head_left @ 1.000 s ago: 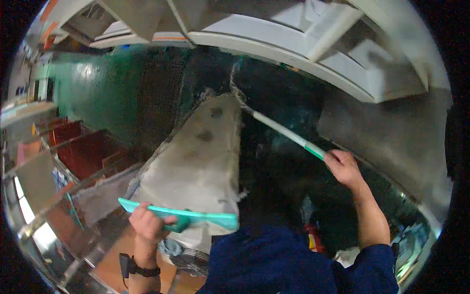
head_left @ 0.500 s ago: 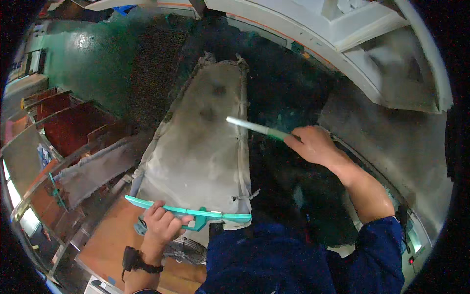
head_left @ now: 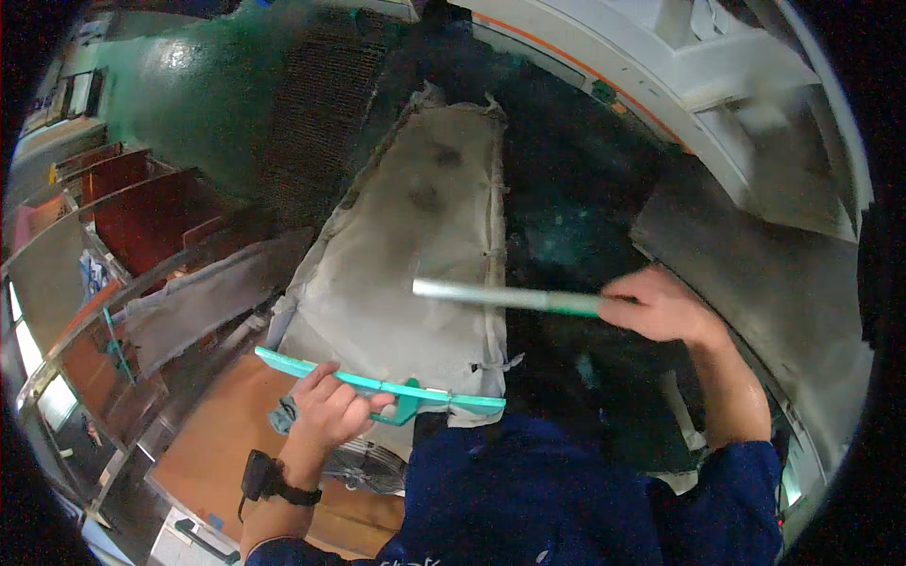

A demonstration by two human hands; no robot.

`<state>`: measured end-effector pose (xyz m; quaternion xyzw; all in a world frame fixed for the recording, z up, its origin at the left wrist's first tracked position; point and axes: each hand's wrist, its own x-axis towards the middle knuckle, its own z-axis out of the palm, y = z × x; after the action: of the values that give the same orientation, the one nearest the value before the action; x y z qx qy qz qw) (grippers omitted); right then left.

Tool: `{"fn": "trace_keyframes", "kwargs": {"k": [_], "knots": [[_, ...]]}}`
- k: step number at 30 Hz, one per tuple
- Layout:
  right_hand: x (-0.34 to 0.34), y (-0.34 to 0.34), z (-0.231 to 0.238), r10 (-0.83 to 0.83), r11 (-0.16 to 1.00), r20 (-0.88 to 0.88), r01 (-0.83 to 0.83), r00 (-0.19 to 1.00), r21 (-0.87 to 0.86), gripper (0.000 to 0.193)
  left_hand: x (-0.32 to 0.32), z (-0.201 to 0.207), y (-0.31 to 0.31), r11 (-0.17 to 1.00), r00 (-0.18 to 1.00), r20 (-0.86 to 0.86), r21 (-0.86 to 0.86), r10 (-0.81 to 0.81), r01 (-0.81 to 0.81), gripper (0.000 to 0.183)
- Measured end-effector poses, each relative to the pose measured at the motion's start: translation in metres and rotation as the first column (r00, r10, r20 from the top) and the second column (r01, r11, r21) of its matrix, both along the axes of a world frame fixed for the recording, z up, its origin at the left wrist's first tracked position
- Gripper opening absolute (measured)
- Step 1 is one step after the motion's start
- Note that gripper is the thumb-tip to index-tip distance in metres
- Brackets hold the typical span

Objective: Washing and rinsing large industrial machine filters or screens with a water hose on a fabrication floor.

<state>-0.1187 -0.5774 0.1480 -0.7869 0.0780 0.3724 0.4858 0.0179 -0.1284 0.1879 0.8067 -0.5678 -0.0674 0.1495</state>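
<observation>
My left hand (head_left: pixel 337 408) is closed round a long teal bar (head_left: pixel 481 404), slightly curved, with a teal loop-like part beneath it. This bar lies across the wide near end of a long board covered in grey-white cloth (head_left: pixel 387 321). The board narrows away from me and has dark smudges toward its far end. From the right, my right hand (head_left: pixel 651 304) grips the green end of a pale stick (head_left: pixel 472 291), blurred by motion. The stick's white tip is over the cloth; whether it touches cannot be told.
Below my left hand lies a brown panel (head_left: pixel 217 443), with a wire fan guard (head_left: pixel 368 467) beside it. Several dark red boxes or panels (head_left: pixel 142 212) stand at the left. A white machine frame (head_left: pixel 613 57) runs along the upper right, above a grey panel (head_left: pixel 746 255).
My right hand has moved down and to the right. The stick has swung nearer to me and lies more level across the cloth. My left hand keeps its hold on the teal bar.
</observation>
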Motion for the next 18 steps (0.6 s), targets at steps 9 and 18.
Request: {"fn": "trace_keyframes", "kwargs": {"k": [9, 18], "knots": [[-0.044, 0.008, 0.061, -0.161, 0.906, 0.018, 0.141, 0.987, 0.398, 0.027, 0.016, 0.004, -0.002, 0.997, 0.999, 0.025, -0.068, -0.041, 0.043, 0.035], [-0.047, 0.038, 0.029, -0.166, 0.961, 0.186, 0.117, 0.968, 0.252, 0.033, 0.037, 0.021, -0.023, 0.995, 0.999, -0.011, 0.091, -0.031, 0.032, 0.045]]}}
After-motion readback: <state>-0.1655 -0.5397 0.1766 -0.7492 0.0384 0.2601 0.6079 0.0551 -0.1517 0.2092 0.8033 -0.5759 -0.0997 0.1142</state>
